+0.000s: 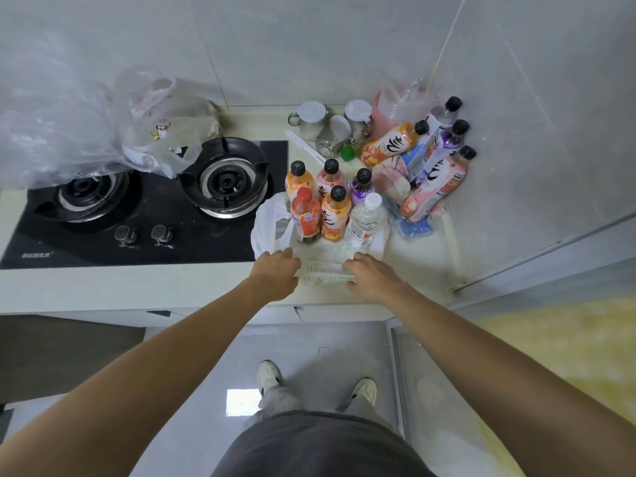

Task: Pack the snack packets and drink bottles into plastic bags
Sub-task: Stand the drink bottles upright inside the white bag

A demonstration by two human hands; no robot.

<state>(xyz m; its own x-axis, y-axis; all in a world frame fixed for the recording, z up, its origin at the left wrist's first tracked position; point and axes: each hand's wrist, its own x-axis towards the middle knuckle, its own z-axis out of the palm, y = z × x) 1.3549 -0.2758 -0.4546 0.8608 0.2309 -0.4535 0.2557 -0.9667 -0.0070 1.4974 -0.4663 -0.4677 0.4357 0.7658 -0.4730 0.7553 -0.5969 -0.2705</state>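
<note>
The plastic bag (272,222) lies on the table (206,287) right at my fingers, its white mouth spread around a cluster of upright drink bottles. I see my left hand (275,273) and right hand (373,277) side by side at the near edge, each with fingers curled over the bunched, green-printed strip of the bag (321,273) stretched between them; both seem to grip it, though the fingertips are hidden under the knuckles.

Just beyond my fingers stand a red-capped juice bottle (304,215), an orange tea bottle (335,213) and a clear water bottle (365,220), touching one another. Behind them stand three more black-capped bottles (328,175).

Further out and to the right of my right-hand fingers, several bottles lie tilted in a pile (437,160) over pink and blue snack packets (392,180). Beyond those are lidded glass jars (311,120) against the wall. Far to the left of my left-hand fingers sits a black gas stove (144,208), with crumpled clear bags (86,129) heaped on its far burner.
</note>
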